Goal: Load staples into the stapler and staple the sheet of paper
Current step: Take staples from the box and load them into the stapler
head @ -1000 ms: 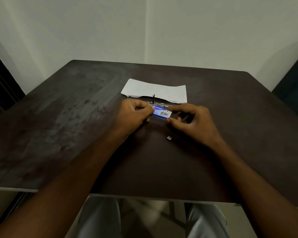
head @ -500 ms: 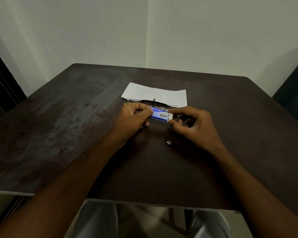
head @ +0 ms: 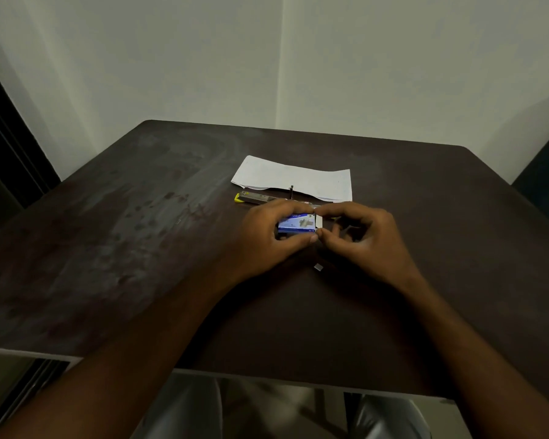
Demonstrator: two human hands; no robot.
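Blue cardboard sits at the centre of this scene: a small staple box (head: 297, 224), held just above a dark brown table (head: 140, 248) by a seated person. The left hand (head: 267, 239) grips the box with its fingers curled round the far edge and the thumb along the near one. The right hand (head: 368, 245) pinches the box's right end between thumb and forefinger, where a pale sliver of inner tray (head: 319, 222) shows, while its other fingers hang loosely curled.

Judging by the layout, the job is at an early stage. The stapler (head: 254, 198) lies just behind the hands, yellow at its left end and apparently opened out flat, with a thin rod standing up from it (probably the spring guide). No staples can be seen in its channel, though much of it is hidden by the hands. A short silvery staple strip (head: 318, 266) lies on the table just below the hands. The white sheet of paper (head: 295, 179) rests folded beyond the stapler, with no sign of having been stapled. Loading, closing and stapling all appear to remain.

The box lid carries pale print and a small picture, too small and blurred to read; no brand can be made out.
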